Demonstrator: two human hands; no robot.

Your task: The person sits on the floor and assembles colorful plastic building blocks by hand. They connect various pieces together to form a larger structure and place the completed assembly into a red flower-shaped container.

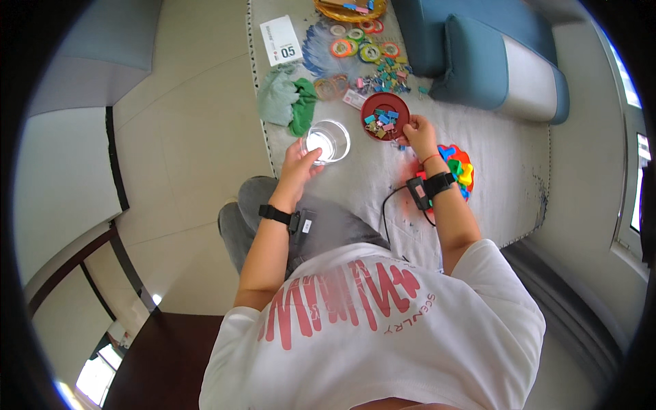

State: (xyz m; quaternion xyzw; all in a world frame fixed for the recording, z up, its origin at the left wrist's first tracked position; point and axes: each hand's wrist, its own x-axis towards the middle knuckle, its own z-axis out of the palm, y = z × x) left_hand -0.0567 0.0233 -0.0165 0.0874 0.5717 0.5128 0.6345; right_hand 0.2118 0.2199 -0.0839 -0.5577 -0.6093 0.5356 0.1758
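Observation:
My left hand (298, 166) is closed around the side of a clear round container (345, 145), its thumb at the near rim. Nothing shows inside the container. My right hand (421, 135) pinches the right edge of a dark red round plate (367, 106). Several small coloured binder clips (384, 121) lie on that plate, blue, pink and yellowish among them. A few more clips (400, 146) are beside my right fingers, just off the rim; the fingertips are partly hidden there.
Past the plate lie a pile of binder clips (389, 76), tape rolls (370, 52), blue feathers (326, 51), green cloth (303, 109), a white box (280, 41) and a wicker basket (350, 15). Colourful toy pieces (465, 172) sit by my right forearm. Blue cushions (506, 72) stand far right.

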